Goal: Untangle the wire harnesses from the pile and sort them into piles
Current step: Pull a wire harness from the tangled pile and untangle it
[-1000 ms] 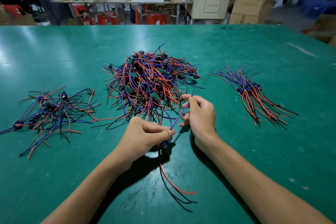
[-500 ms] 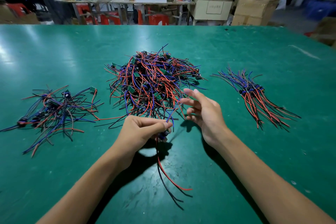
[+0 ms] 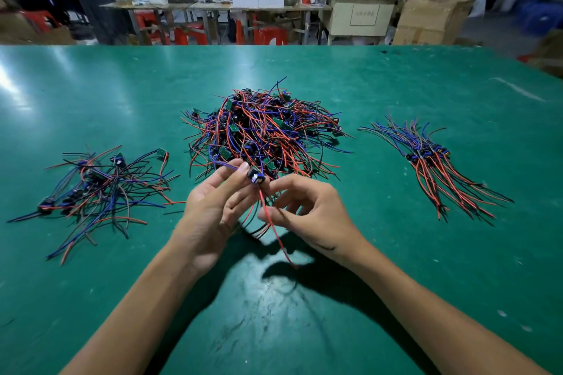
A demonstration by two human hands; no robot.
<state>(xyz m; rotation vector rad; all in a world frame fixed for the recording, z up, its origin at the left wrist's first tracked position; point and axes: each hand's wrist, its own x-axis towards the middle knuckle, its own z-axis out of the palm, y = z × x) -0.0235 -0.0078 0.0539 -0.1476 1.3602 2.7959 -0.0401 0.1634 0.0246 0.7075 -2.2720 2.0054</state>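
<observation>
Our left hand (image 3: 213, 210) pinches one red-and-blue wire harness (image 3: 255, 177), our right hand (image 3: 307, 213) grips its red lead; next we judge which sorted pile it joins.

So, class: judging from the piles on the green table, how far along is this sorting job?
Done: a loose pile on the left and a neat bundle on the right. In hand: one harness, held by the left hand and right hand. Left: the big tangled pile, still the largest.

Single head-worn wide-angle view, facing forward and down, close over green table (image 3: 396, 268)
</observation>
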